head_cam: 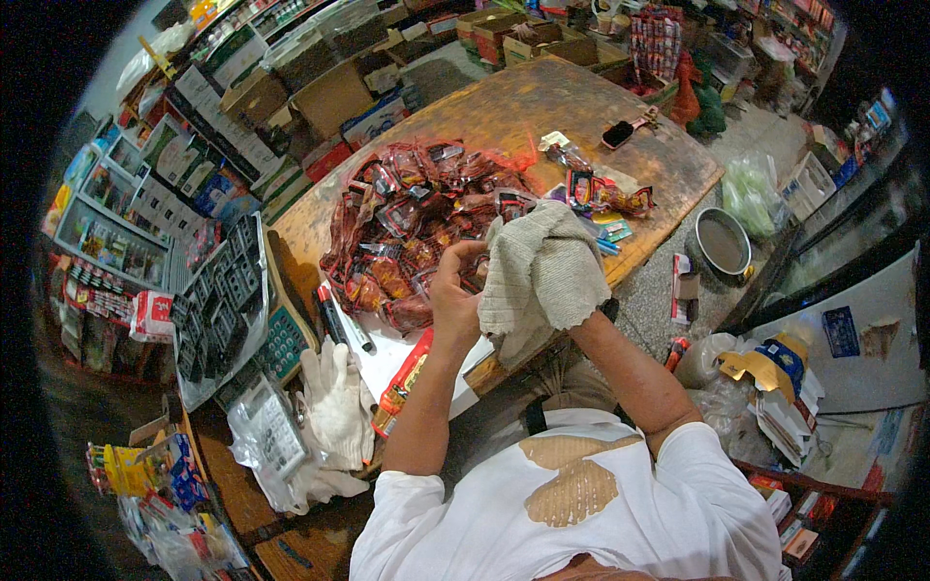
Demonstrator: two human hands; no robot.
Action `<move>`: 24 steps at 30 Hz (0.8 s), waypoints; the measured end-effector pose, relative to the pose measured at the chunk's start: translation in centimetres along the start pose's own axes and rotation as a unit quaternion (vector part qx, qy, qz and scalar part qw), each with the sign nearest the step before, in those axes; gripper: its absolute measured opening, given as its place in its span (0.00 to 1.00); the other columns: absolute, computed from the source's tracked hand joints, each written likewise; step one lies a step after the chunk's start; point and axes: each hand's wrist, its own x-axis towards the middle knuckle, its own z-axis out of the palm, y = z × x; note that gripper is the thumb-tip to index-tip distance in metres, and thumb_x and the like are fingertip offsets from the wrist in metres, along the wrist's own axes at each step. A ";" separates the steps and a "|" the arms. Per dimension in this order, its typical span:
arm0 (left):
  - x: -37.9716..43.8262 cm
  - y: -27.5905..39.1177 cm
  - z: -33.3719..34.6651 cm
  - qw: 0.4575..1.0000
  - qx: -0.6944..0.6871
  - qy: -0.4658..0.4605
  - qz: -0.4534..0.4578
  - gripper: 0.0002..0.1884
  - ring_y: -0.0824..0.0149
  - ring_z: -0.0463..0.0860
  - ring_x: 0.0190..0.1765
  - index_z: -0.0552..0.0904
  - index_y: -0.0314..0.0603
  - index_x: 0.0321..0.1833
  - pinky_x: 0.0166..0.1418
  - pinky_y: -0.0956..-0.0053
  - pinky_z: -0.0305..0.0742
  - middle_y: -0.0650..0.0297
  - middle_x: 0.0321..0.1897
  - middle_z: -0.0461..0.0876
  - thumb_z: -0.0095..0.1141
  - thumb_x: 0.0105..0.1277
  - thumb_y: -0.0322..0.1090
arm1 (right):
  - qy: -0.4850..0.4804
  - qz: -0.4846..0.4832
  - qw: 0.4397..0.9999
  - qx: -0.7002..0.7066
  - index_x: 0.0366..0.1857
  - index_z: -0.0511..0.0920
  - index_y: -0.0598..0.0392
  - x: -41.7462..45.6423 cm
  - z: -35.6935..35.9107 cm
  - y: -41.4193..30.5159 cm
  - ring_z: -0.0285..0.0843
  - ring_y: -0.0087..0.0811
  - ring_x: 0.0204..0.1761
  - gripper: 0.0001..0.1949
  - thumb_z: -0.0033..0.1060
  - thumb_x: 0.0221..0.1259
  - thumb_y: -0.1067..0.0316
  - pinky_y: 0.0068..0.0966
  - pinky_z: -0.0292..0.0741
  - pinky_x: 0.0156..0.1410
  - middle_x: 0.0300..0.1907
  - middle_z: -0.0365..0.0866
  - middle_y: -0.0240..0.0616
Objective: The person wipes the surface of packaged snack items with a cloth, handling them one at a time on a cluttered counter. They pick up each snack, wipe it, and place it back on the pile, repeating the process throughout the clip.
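A grey ribbed cloth (pixel 556 272) drapes over my right hand, hiding its fingers; only the wrist (pixel 592 327) shows below the hem. Beside it, my left hand (pixel 458 287) curls its fingers and thumb around part of a small packet (pixel 476 272), mostly hidden by the hand and the cloth. Just beyond both hands, a heap of reddish-brown packaged snacks (pixel 407 218) lies on the worn wooden table (pixel 538 102), with red netting (pixel 516 160) at its far side. White paper (pixel 378 356) and a red packet (pixel 405 378) lie under and beside my left forearm.
Markers (pixel 332 316), a calculator (pixel 283 341) and white knitted gloves (pixel 334 407) lie at left, near a black-celled tray (pixel 221 298). Further right on the table are loose packets (pixel 610 194) and a brush (pixel 620 134). A metal pot (pixel 721 243) stands beyond its right edge; cardboard boxes (pixel 334 94) line the far side.
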 end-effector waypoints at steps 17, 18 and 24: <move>-0.2 0.9 0.3 0.993 -0.069 -0.089 -0.049 0.20 0.79 0.77 0.39 0.78 0.39 0.45 0.46 0.81 0.73 0.71 0.37 0.81 0.73 0.51 0.31 | -0.090 0.048 0.995 0.021 0.59 0.73 0.54 -0.4 -0.3 0.7 0.76 0.33 0.56 0.20 0.59 0.63 0.64 0.28 0.72 0.63 0.54 0.78 0.39; -0.2 0.8 0.2 0.993 -0.062 -0.088 -0.043 0.20 0.79 0.77 0.39 0.78 0.39 0.45 0.46 0.81 0.73 0.71 0.36 0.81 0.73 0.51 0.31 | -0.099 0.040 0.994 -0.006 0.59 0.73 0.54 0.0 -0.9 0.1 0.76 0.33 0.56 0.20 0.59 0.63 0.64 0.28 0.73 0.63 0.54 0.78 0.39; -0.2 0.4 0.5 0.987 -0.124 -0.095 -0.038 0.19 0.79 0.78 0.40 0.78 0.39 0.46 0.46 0.80 0.74 0.71 0.37 0.81 0.72 0.53 0.29 | -0.067 0.089 0.977 0.182 0.59 0.75 0.47 -0.3 -0.8 0.7 0.73 0.41 0.61 0.22 0.54 0.60 0.57 0.39 0.64 0.72 0.58 0.77 0.39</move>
